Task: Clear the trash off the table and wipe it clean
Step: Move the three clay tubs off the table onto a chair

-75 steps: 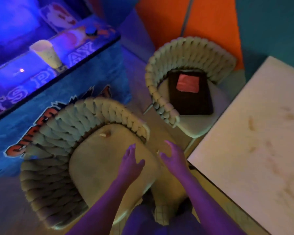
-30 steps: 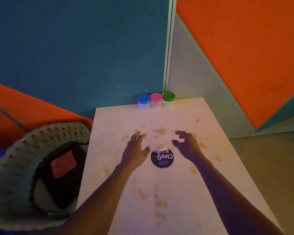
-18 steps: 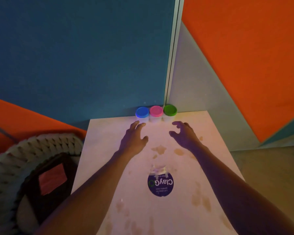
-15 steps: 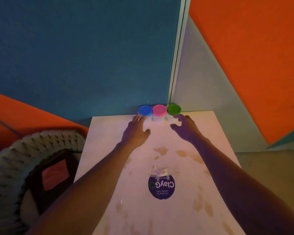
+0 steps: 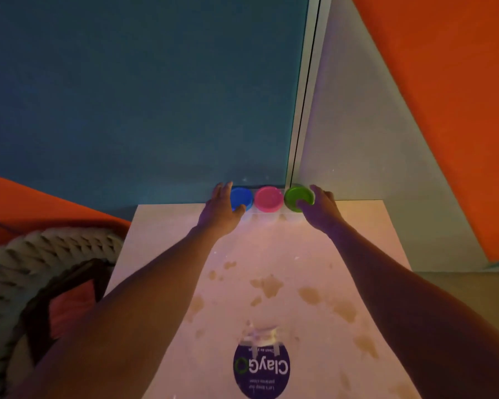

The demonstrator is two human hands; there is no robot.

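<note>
Both hands have just reached the tub row at the table's (image 5: 162,254) far edge. Left hand (image 5: 218,210) wraps the blue tub (image 5: 242,197), right hand (image 5: 319,207) the green tub (image 5: 297,197); grip probably closing, dim light. Pink tub (image 5: 269,198) sits between; stains below remain unwiped.

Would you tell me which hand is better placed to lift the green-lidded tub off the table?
The right hand: its fingers already curl round the green-lidded tub. The left hand is at the blue-lidded tub, beyond the pink-lidded one.
</note>
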